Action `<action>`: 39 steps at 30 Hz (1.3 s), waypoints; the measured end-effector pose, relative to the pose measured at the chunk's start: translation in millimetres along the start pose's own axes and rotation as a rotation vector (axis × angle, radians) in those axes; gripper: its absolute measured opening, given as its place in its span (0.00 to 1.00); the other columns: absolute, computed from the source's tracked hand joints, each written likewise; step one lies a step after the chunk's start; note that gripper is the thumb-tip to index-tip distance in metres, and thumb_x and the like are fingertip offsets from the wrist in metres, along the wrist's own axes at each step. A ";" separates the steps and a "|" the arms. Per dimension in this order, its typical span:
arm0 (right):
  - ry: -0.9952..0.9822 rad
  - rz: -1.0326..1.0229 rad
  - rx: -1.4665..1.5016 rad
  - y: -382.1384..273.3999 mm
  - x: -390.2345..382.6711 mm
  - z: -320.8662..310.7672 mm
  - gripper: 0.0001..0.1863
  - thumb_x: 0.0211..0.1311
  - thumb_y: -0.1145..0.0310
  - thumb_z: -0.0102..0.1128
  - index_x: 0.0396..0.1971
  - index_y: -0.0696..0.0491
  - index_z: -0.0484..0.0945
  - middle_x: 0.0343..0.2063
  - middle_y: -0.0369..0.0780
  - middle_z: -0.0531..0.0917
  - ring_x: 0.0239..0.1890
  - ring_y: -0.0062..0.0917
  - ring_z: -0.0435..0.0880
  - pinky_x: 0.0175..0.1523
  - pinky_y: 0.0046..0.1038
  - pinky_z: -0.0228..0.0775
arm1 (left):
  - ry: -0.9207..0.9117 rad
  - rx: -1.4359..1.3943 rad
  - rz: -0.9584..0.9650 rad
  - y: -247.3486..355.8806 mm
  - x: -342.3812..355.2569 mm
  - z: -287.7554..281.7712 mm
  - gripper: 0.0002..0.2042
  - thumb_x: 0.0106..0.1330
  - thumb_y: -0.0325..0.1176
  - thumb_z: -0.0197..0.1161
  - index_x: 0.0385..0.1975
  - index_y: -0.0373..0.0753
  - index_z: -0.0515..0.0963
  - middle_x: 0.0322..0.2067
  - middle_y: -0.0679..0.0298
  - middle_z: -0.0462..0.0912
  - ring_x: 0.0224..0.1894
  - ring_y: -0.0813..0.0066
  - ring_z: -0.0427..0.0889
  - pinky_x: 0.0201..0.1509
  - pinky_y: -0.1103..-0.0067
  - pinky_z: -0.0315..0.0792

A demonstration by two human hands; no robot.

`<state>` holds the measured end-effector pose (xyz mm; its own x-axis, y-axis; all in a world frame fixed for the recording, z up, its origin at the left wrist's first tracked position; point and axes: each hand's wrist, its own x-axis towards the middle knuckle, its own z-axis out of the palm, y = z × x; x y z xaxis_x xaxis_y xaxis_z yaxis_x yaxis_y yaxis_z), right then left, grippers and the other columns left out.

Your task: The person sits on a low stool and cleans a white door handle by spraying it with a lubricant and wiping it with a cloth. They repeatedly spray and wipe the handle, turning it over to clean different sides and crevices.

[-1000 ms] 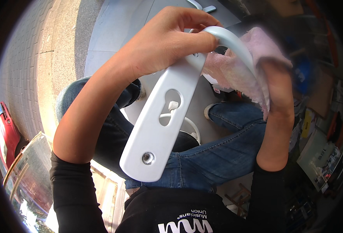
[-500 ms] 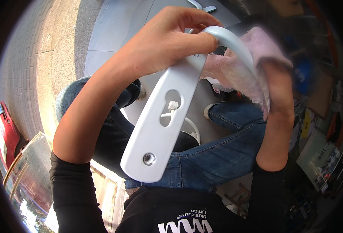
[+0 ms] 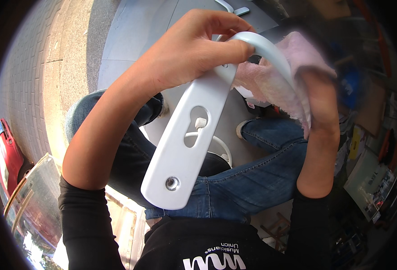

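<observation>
A white door handle [image 3: 180,155] with a long backplate hangs tilted in front of me, its keyhole cutout and a screw hole facing up. My left hand [image 3: 212,45] grips it at the top, thumb and fingers closed round the base of the curved lever. Over my right hand [image 3: 317,94] lies a pink fluffy cloth [image 3: 275,74], which touches the far end of the lever. The cloth hides the fingers of that hand. Through the cutout and beside the plate I see a white cable [image 3: 223,146] with a small white end.
My legs in blue jeans [image 3: 252,175] are bent below the handle. Another white handle-like piece [image 3: 234,10] lies on the grey floor [image 3: 133,38] ahead. A paved walkway and a red vehicle [image 3: 7,155] are at left; dark clutter fills the right.
The door handle has shifted very slightly, its lower end rising a little. Both hands keep their hold, and the cloth has barely moved along the lever.
</observation>
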<state>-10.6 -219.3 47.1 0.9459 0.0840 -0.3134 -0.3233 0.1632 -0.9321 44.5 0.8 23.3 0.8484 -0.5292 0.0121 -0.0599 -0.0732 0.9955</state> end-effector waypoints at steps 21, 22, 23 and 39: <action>0.017 0.023 0.021 -1.0 -0.4 1.6 0.08 0.59 0.70 0.54 0.35 0.57 0.77 0.33 0.34 0.77 0.35 0.16 0.75 0.43 0.19 0.67 | -0.111 0.020 0.013 -1.8 -1.1 -5.9 0.18 0.59 0.36 0.60 0.46 0.33 0.75 0.41 0.60 0.79 0.45 0.76 0.76 0.54 0.81 0.66; 0.006 0.020 0.022 -0.7 -0.3 1.0 0.08 0.59 0.70 0.54 0.36 0.57 0.77 0.33 0.34 0.77 0.36 0.16 0.75 0.43 0.19 0.67 | -0.113 0.036 0.010 -1.3 -1.0 -6.1 0.18 0.59 0.36 0.60 0.46 0.33 0.75 0.41 0.60 0.79 0.45 0.76 0.76 0.55 0.81 0.66; -0.001 0.017 0.022 -0.5 0.0 0.7 0.08 0.59 0.70 0.54 0.36 0.57 0.77 0.33 0.35 0.77 0.36 0.16 0.75 0.43 0.19 0.67 | -0.111 0.028 0.003 -1.0 -1.0 -6.1 0.18 0.59 0.36 0.60 0.46 0.33 0.75 0.41 0.60 0.79 0.45 0.76 0.76 0.55 0.81 0.66; -0.101 -0.013 0.069 1.5 3.3 -8.7 0.10 0.61 0.70 0.53 0.40 0.57 0.76 0.35 0.36 0.78 0.37 0.17 0.77 0.43 0.19 0.70 | -0.112 0.012 0.012 -1.9 -0.9 -5.7 0.19 0.58 0.37 0.60 0.46 0.33 0.75 0.40 0.59 0.79 0.45 0.75 0.76 0.54 0.81 0.67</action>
<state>-7.7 -227.4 43.0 0.9435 0.1791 -0.2787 -0.3158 0.2314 -0.9202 46.8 6.2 21.9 0.7834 -0.6214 0.0129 -0.0766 -0.0759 0.9942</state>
